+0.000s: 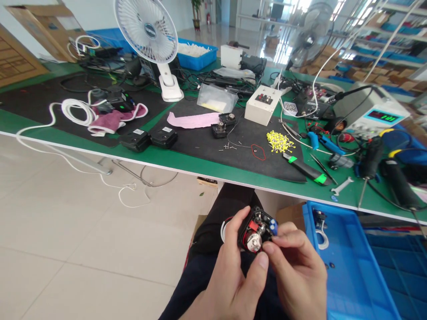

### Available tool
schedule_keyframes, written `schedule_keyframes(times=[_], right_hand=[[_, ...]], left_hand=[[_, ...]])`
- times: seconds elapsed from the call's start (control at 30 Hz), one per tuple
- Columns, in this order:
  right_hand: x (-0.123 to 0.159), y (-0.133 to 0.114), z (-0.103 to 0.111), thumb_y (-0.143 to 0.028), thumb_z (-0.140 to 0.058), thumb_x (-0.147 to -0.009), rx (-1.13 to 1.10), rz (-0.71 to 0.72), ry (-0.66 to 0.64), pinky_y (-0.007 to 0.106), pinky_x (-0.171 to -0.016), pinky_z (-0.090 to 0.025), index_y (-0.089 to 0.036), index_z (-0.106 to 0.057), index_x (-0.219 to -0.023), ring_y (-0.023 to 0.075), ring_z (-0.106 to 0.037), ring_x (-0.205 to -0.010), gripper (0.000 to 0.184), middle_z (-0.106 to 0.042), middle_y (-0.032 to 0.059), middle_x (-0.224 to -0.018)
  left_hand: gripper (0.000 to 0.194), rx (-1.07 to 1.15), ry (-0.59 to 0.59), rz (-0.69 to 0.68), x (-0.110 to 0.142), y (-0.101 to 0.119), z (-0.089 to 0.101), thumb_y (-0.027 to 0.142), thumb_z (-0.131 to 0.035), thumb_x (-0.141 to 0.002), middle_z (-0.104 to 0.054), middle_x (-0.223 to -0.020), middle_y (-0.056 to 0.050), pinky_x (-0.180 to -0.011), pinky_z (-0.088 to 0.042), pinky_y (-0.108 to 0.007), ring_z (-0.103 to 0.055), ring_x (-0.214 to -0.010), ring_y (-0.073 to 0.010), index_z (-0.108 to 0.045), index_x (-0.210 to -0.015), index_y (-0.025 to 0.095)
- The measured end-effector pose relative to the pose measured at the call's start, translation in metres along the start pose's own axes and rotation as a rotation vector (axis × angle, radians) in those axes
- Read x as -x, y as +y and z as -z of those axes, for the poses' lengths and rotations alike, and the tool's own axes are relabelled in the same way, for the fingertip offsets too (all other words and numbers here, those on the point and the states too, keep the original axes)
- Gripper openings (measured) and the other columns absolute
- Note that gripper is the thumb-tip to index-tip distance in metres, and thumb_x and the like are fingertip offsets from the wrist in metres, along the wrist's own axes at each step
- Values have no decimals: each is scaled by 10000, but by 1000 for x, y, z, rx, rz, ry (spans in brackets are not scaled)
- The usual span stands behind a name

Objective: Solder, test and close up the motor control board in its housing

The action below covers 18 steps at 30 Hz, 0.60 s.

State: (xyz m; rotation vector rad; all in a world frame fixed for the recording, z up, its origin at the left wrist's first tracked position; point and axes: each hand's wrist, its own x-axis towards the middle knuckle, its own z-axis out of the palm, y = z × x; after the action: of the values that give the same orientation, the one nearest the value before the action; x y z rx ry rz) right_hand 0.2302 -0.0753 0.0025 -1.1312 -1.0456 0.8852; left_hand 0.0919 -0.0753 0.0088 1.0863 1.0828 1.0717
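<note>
Above my lap, my left hand (235, 266) grips a small open black housing (255, 229) from its left side and below. Inside it show a round silver motor-like part, a red piece, wires and blue parts at the right edge. My right hand (295, 260) has thumb and fingertips pinched together at the housing's lower right edge; whatever lies between them is too hidden to name. On the table edge ahead are two closed black cases (164, 137), a similar opened black unit (223, 126), loose screws (228, 147) and a pile of yellow-tipped small parts (279, 141).
A utility knife (307, 169), a wrench (342, 186) and an electric screwdriver (371, 160) lie near the right edge. Behind stand a white fan (165, 84), a beige box (263, 104) and a power supply (370, 111). A blue bin (353, 266) sits at my right.
</note>
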Motion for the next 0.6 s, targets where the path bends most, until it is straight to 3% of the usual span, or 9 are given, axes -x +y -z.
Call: schedule_keyframes(times=[0.17,0.47,0.6], right_hand=[[7,2,-2,-160,-817,-928,-68,-67,38,216,-689,-534,-200,-682,-880,124,-625,-793,148,-577,7,-886],[8,2,-2,-269,-802,-950,-215,-233,2,221,-748,-567,-201,-625,-847,134,-630,-818,216,-588,5,-882],[2,-2,5,-333,-825,-937,-378,-524,-127,211,-716,-559,-194,-578,-883,143,-664,-821,288,-660,34,-959]], left_hand=[[663,-107,-6,-7,1,-2,0,404,-595,-1028,-592,-1493,-165,-1184,-437,-560,-581,-1352,-355,-354,-1624,240],[642,-200,6,-134,1,-3,-4,383,-552,-1043,-598,-1501,-150,-1179,-432,-528,-591,-1356,-344,-327,-1629,250],[632,-234,25,-151,1,-5,-1,380,-566,-1039,-560,-1546,-136,-1187,-428,-504,-566,-1394,-345,-352,-1624,275]])
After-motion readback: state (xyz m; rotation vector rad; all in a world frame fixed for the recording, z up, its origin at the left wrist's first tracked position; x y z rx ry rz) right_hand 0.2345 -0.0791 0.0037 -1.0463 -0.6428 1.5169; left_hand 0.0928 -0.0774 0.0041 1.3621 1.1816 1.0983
